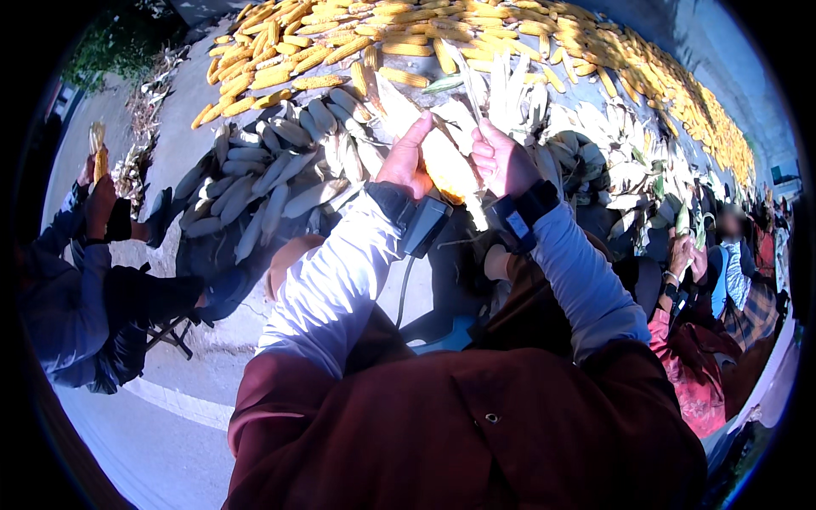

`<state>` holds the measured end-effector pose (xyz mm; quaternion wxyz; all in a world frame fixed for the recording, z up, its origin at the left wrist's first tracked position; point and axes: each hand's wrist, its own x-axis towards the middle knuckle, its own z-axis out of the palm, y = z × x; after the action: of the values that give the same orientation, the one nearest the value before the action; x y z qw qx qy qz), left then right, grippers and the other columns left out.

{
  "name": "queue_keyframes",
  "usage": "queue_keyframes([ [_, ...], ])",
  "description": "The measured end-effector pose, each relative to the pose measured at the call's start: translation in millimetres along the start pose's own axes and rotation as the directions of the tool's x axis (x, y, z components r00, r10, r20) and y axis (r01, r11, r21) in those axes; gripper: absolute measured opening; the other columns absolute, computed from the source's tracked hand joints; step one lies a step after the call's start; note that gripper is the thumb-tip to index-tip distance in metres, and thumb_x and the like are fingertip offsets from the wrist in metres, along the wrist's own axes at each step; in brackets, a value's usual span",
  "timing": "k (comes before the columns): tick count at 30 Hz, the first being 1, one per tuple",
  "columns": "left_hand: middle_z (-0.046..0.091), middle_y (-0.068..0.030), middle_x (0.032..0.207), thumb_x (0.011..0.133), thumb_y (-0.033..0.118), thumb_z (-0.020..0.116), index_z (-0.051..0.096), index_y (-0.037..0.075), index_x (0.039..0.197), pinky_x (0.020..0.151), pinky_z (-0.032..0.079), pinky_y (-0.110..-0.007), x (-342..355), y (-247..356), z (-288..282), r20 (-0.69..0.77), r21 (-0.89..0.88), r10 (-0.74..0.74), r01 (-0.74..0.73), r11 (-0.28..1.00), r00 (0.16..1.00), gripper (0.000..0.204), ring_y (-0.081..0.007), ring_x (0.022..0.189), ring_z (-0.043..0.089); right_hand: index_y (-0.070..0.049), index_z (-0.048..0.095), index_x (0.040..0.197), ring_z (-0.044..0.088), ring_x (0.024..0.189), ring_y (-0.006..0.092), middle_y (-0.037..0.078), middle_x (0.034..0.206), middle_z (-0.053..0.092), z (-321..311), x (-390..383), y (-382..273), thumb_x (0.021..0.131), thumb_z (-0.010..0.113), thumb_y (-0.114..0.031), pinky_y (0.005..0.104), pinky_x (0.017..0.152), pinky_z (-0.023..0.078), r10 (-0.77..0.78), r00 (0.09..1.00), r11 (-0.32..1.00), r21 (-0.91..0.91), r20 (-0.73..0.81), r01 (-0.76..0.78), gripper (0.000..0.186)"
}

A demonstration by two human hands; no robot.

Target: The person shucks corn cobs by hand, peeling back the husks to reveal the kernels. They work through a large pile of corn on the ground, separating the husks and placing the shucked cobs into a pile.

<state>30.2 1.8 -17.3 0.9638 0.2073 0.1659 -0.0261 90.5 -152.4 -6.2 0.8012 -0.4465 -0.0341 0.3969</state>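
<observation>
An ear of corn with yellow kernels, part bare and part under pale husk, is held up in front of me. My left hand is wrapped round its left side, the thumb lying up along it. To its right my right hand is closed, fingers curled in, on a strip of pale husk that rises above the fist. Sunlight washes out the detail where husk and fingers meet. A pile of unhusked ears lies on the ground just beyond and left of my hands.
Husked yellow cobs spread in a wide band at the back. More pale husks and ears lie to the right. A co-worker's hands hold a cob at the left; another person's hands hold an ear at the right.
</observation>
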Motion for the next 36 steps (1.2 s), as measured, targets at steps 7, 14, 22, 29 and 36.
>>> queue_keyframes([
  [7, 0.057, -0.0092, 0.103, 0.084, 0.018, 0.062, 0.043, 0.007, 0.115, 0.082, 0.047, -0.045, 10.5, -3.9, -11.0, -0.157, 0.007, 0.125, -0.125, 0.992, 0.980, 0.037, -0.0254, 0.094, 0.055, -0.001, 0.055, 0.106, 0.045, 0.057, 0.0035, -0.001, 0.079, 0.057, 24.7, -11.5, 7.4, 0.086, 0.059, -0.019, 0.0196, 0.046, 0.034, -0.199, 0.978, 0.839, -0.526, -0.061, 0.138, 0.028],
  [14, 0.056, -0.0102, 0.108, 0.085, 0.024, 0.061, 0.043, 0.007, 0.115, 0.084, 0.045, -0.045, 17.5, -2.0, -21.6, -0.095, -0.007, 0.101, -0.102, 0.995, 0.990, 0.039, -0.0261, 0.100, 0.053, -0.006, 0.058, 0.088, 0.042, 0.056, 0.0045, -0.004, 0.069, 0.052, 12.2, -4.2, 6.6, 0.082, 0.062, -0.021, 0.0199, 0.049, 0.032, -0.082, 0.996, 0.833, -0.551, -0.041, 0.047, 0.017],
  [22, 0.053, -0.0131, 0.119, 0.092, 0.037, 0.046, 0.042, 0.004, 0.123, 0.092, 0.040, -0.043, -3.0, 3.4, 4.6, 0.054, -0.026, 0.064, -0.063, 0.998, 0.996, 0.045, -0.0277, 0.107, 0.052, -0.008, 0.056, 0.090, 0.042, 0.061, 0.0054, -0.005, 0.069, 0.048, 23.7, -12.5, 1.6, 0.084, 0.058, -0.024, 0.0207, 0.055, 0.034, -0.184, 0.982, 0.836, -0.532, -0.047, 0.131, 0.017],
  [29, 0.058, -0.0134, 0.105, 0.087, 0.016, 0.056, 0.045, 0.007, 0.112, 0.085, 0.046, -0.049, 19.6, 2.8, -24.0, -0.145, -0.053, 0.078, -0.086, 0.995, 0.986, 0.029, -0.0299, 0.096, 0.058, 0.002, 0.050, 0.109, 0.053, 0.086, 0.0111, 0.005, 0.099, 0.058, 18.5, -1.5, 13.7, 0.087, 0.054, -0.015, 0.0240, 0.075, 0.041, -0.367, 0.930, 0.892, -0.296, -0.028, 0.343, 0.029],
  [36, 0.058, -0.0117, 0.101, 0.083, 0.008, 0.059, 0.043, 0.009, 0.110, 0.080, 0.048, -0.049, 17.7, 4.5, -26.4, -0.289, -0.103, 0.061, -0.095, 0.990, 0.955, 0.032, -0.0292, 0.092, 0.059, 0.002, 0.048, 0.117, 0.052, 0.100, 0.0133, 0.006, 0.109, 0.056, 30.8, -11.6, 8.1, 0.085, 0.058, -0.013, 0.0276, 0.091, 0.038, -0.341, 0.934, 0.882, -0.308, 0.107, 0.357, 0.036],
])
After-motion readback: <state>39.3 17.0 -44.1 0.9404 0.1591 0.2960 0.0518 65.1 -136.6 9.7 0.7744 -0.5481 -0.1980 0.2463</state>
